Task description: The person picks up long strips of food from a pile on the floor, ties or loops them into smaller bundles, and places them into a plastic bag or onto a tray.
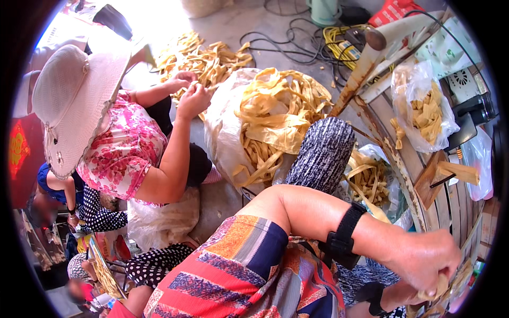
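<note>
At the lower right, my left hand (425, 258) is closed around a folded piece of yellowish strip (440, 285). My right hand (403, 293) is just below it, close to the same piece; its fingers are mostly hidden, so its grip cannot be told. Below my left forearm's upper side, a pale strip (375, 211) runs from an open bag of yellowish strips (368, 181) toward my hands. A small wooden stand with a metal rod (429, 181) is fixed or resting on the slatted bench, beyond my left hand.
The slatted wooden bench (417, 165) has a rusty frame and holds a plastic bag of folded yellow pieces (427, 115). A large sack of strips (278, 107) stands beyond my knee. A person in a hat (71, 103) works at the left. Black cables (286, 43) cross the floor.
</note>
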Motion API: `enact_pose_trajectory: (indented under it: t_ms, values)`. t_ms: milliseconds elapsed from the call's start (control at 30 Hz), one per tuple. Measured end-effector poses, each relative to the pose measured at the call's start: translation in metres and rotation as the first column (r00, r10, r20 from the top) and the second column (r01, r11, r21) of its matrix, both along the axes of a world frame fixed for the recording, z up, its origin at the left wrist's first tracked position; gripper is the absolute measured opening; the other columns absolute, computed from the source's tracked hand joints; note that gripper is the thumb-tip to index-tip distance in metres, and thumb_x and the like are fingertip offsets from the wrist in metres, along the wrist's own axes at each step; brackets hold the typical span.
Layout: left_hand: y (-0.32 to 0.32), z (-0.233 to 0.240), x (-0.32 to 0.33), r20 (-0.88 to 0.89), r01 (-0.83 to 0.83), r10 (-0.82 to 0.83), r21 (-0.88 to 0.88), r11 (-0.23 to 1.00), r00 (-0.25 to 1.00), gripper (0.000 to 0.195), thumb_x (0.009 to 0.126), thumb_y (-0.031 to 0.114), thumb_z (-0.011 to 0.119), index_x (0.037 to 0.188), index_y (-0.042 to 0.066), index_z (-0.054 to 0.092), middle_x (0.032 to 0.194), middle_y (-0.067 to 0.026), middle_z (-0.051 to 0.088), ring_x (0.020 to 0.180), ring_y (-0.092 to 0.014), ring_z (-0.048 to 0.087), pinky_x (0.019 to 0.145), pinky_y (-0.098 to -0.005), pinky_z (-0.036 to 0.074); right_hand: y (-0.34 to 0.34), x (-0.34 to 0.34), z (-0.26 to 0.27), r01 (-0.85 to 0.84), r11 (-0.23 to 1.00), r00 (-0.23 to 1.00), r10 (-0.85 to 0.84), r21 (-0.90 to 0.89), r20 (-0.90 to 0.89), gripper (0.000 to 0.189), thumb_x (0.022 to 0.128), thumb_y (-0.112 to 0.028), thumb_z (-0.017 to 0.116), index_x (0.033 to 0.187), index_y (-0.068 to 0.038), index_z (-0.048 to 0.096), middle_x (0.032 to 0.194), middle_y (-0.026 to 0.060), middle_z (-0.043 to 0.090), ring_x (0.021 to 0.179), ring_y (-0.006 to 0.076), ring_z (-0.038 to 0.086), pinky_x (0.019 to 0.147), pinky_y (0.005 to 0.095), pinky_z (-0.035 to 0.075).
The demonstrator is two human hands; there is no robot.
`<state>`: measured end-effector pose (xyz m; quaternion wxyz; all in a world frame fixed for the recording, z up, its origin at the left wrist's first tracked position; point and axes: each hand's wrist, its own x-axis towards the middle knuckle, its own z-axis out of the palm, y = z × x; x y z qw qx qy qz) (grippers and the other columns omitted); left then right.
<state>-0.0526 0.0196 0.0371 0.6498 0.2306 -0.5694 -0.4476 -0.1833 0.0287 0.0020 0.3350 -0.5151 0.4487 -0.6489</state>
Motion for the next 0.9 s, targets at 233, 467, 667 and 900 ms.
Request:
enact_pose_trajectory:
  t_ms: [233, 467, 667, 900]
  values:
    - [-0.005, -0.048, 0.026, 0.328, -0.245, 0.184, 0.154, 0.957, 0.927, 0.011, 0.062, 0.007, 0.061, 0.066, -0.001, 0.054, 0.060, -0.0185, 0.055, 0.059, -0.038, 0.058, 0.051, -0.0396, 0.045, -0.001, -0.010, -0.017, -0.304, 0.920, 0.946, 0.322, 0.249, -0.034, 0.057, 0.089, -0.021, 0.056, 0.133, 0.003, 0.031, 0.120, 0.0183, 0.050, 0.103, 0.0217, 0.052, 0.081, 0.0297, 0.043]
    - [0.009, -0.066, 0.031, 0.431, -0.241, 0.181, 0.088, 0.967, 0.884, 0.012, 0.064, 0.005, 0.060, 0.074, 0.000, 0.056, 0.059, -0.0164, 0.055, 0.058, -0.035, 0.058, 0.050, -0.0389, 0.045, -0.005, 0.004, -0.031, -0.319, 0.835, 0.938, 0.346, 0.447, 0.023, 0.050, 0.088, -0.012, 0.055, 0.131, 0.006, 0.036, 0.108, 0.0122, 0.056, 0.076, 0.0082, 0.050, 0.063, 0.0176, 0.039]
    - [-0.004, -0.067, 0.049, -0.186, 0.252, -0.171, 0.763, 0.595, 0.968, 0.021, 0.070, 0.011, 0.063, 0.090, 0.005, 0.059, 0.071, -0.0023, 0.057, 0.064, -0.010, 0.054, 0.054, -0.0248, 0.042, -0.009, 0.003, -0.031, -0.650, 0.650, 0.729, 0.388, 0.393, 0.564, 0.055, 0.083, -0.013, 0.057, 0.130, 0.003, 0.035, 0.108, 0.0211, 0.057, 0.060, 0.0126, 0.058, 0.055, 0.0238, 0.051]
    - [-0.002, -0.069, 0.068, -0.289, 0.534, -0.496, 0.700, 0.474, 0.819, 0.038, 0.087, 0.033, 0.055, 0.099, -0.003, 0.060, 0.084, -0.0102, 0.063, 0.065, -0.014, 0.060, 0.053, -0.0246, 0.048, -0.024, 0.010, -0.014, -0.727, 0.518, 0.686, 0.535, 0.450, 0.493, 0.047, 0.088, -0.006, 0.055, 0.129, 0.000, 0.034, 0.097, 0.0139, 0.061, 0.044, 0.0091, 0.050, 0.045, 0.0225, 0.046]
